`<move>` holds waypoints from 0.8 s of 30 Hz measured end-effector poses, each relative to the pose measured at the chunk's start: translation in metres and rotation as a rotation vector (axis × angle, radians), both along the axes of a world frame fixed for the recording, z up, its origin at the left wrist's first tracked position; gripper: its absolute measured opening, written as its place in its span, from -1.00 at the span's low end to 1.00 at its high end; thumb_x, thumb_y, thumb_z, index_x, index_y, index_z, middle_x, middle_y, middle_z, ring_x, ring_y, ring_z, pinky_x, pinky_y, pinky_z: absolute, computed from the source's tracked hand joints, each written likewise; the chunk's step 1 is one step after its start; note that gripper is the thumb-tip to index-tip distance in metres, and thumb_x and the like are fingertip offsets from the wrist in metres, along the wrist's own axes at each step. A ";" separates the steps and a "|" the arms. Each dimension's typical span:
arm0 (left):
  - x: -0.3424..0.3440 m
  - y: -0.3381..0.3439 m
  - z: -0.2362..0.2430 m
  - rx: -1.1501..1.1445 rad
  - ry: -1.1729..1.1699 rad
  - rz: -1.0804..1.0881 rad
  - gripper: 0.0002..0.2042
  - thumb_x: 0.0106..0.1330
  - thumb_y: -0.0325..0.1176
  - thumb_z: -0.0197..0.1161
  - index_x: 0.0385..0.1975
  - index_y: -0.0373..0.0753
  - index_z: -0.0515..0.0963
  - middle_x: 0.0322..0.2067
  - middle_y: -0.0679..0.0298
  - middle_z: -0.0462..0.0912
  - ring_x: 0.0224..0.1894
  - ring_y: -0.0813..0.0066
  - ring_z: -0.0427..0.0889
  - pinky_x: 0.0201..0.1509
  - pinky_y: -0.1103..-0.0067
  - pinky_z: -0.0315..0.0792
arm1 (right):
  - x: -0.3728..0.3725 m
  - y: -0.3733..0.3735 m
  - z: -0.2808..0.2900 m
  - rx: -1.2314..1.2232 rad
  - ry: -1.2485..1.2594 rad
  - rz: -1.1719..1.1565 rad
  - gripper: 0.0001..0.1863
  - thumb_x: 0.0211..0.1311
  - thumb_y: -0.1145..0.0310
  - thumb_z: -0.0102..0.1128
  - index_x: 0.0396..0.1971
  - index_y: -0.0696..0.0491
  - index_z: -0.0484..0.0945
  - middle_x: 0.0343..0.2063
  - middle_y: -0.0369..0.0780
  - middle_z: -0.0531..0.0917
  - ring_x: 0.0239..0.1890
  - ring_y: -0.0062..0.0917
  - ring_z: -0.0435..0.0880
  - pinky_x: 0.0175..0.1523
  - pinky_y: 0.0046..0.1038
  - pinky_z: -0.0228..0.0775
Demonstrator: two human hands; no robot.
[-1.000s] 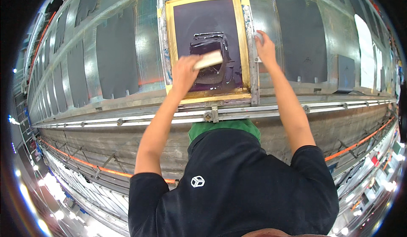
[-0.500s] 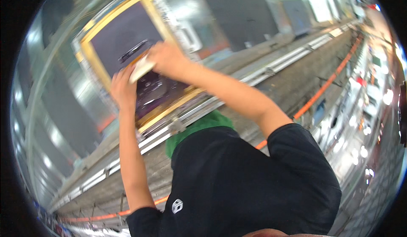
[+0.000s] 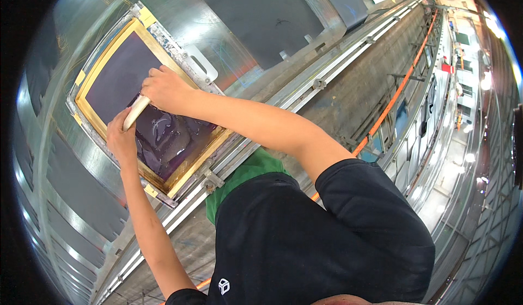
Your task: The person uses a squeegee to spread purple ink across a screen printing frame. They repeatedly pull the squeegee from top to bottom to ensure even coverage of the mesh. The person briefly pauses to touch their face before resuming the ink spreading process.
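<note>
My left hand (image 3: 121, 136) and my right hand (image 3: 166, 89) are both closed on a pale-handled squeegee (image 3: 137, 111), one at each end. It lies across the middle of a printing screen, whose frame is edged with yellow tape (image 3: 196, 160). Wet, dark purple ink (image 3: 166, 136) glistens in ridges and puddles on the near part of the mesh. Beyond the squeegee the mesh (image 3: 122, 70) looks smooth and matt. My hands hide the squeegee's ends, and its blade edge is mostly out of sight.
The screen rests on a long metal-topped table with dark grey panels (image 3: 256, 19) spaced along it. A white looped handle (image 3: 202, 65) sits beside the frame. A metal rail with clamps (image 3: 211, 180) follows the table's near edge. An orange hose (image 3: 393, 95) runs alongside.
Both hands have pushed the squeegee a little farther from me over the screen. It has reached the ink ridge that lay ahead of it. My whole view has shifted too.
</note>
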State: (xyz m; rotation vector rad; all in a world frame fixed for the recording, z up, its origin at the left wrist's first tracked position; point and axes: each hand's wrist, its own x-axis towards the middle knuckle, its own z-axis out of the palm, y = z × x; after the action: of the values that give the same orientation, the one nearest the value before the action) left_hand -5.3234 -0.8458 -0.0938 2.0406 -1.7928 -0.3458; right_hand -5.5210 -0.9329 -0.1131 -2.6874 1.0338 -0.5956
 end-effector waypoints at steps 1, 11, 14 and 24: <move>-0.003 0.003 -0.001 0.004 -0.036 -0.009 -0.58 0.07 -0.58 0.42 -0.02 -0.10 0.72 -0.08 0.21 0.76 -0.04 0.16 0.68 0.10 0.37 0.53 | -0.004 0.005 -0.004 0.027 -0.007 0.002 -0.85 0.02 0.31 0.37 -0.35 -0.10 0.69 -0.32 -0.39 0.67 -0.14 -0.46 0.56 -0.05 -0.37 0.35; -0.054 0.127 -0.007 -0.091 0.023 -0.119 -0.57 -0.10 -0.66 0.35 -0.15 -0.16 0.74 -0.09 0.24 0.77 -0.08 0.20 0.70 0.06 0.37 0.56 | -0.072 0.124 0.007 0.270 -0.047 0.099 -0.66 -0.05 0.42 0.32 -0.16 0.02 0.65 -0.25 -0.27 0.65 -0.14 -0.38 0.57 -0.02 -0.31 0.38; -0.032 0.078 -0.001 -0.163 -0.034 -0.112 -0.61 -0.04 -0.57 0.39 -0.15 -0.08 0.75 -0.13 0.34 0.79 -0.13 0.26 0.70 0.02 0.41 0.56 | -0.047 0.075 0.009 0.137 -0.200 0.054 -0.78 -0.03 0.42 0.28 -0.29 0.03 0.65 -0.37 -0.21 0.66 -0.25 -0.26 0.60 -0.10 -0.21 0.42; -0.029 0.049 -0.006 -0.105 -0.068 -0.069 -0.72 0.07 -0.50 0.35 -0.20 -0.07 0.77 -0.17 0.30 0.79 -0.24 0.20 0.68 -0.10 0.36 0.58 | -0.044 0.049 -0.001 0.276 -0.152 0.073 -0.60 0.02 0.47 0.40 -0.05 0.04 0.67 -0.05 -0.20 0.71 -0.06 -0.22 0.60 0.11 -0.25 0.46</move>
State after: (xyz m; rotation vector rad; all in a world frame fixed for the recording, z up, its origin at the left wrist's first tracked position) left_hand -5.3524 -0.7971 -0.1003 1.9433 -1.8841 -0.1997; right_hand -5.5653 -0.8837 -0.1142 -2.3894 0.9008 -0.5857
